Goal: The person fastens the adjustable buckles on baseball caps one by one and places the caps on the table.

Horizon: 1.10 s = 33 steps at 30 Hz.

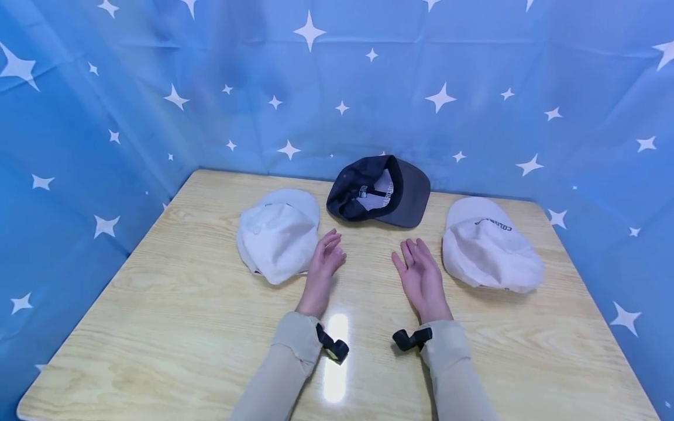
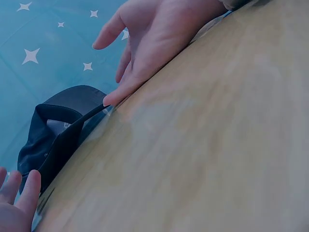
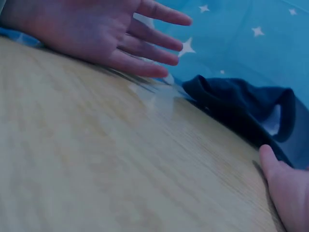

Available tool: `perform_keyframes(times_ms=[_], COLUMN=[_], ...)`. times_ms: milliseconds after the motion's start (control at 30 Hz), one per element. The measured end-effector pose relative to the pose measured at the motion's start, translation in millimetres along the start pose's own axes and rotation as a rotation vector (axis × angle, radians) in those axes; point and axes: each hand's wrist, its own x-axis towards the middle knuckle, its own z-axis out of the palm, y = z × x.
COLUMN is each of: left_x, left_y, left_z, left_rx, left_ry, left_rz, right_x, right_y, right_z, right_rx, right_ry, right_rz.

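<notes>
Grasping nothing, the left hand (image 1: 322, 266) and right hand (image 1: 423, 280) lie short of the dark cap (image 1: 379, 193), which sits near the back edge of the table (image 1: 210, 339), its hollow facing them. A backward nudge could push it off. A careless sideways sweep might shift the left white cap (image 1: 279, 234), just beside the left hand, or the right white cap (image 1: 489, 248).

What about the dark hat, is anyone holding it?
No, in the head view bare table shows between the dark hat and both the left hand and right hand.
</notes>
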Motion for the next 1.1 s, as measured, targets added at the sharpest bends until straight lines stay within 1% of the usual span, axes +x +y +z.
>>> perform_keyframes(times_ms=[67,133,267,433,600,733,867,1000,1100], left_x=[4.4,8.3,16.6,29.8,44.6,53.3,57.1,58.4,59.8], left_y=[-2.2,-3.7,-6.3,-9.9,-12.7,-14.0,-15.5,-17.0,-18.6], left_z=[6.0,10.7,16.5,17.5,13.7,10.2,8.5,11.6,15.5], left_rx=[-0.030,-0.082,-0.169,-0.272,-0.324,-0.398,-0.473,-0.495,-0.493], left_ry=[0.015,0.024,0.041,0.044,0.017,-0.013,-0.009,-0.012,-0.022], left_rz=[-0.019,-0.039,-0.090,-0.134,-0.180,-0.218,-0.248,-0.271,-0.279], right_x=[4.5,9.6,21.1,34.9,44.9,52.7,63.2,74.9,84.1], right_y=[-3,-5,-7,-6,-1,2,2,-1,-5], right_z=[-2,-5,-7,-10,-10,-9,-9,-9,-7], right_rx=[0.040,0.079,0.165,0.277,0.367,0.386,0.398,0.371,0.332], right_ry=[0.010,0.027,0.052,0.044,0.065,0.078,0.059,0.076,0.136], right_rz=[0.004,0.010,0.017,0.023,0.048,0.058,0.065,0.069,0.098])
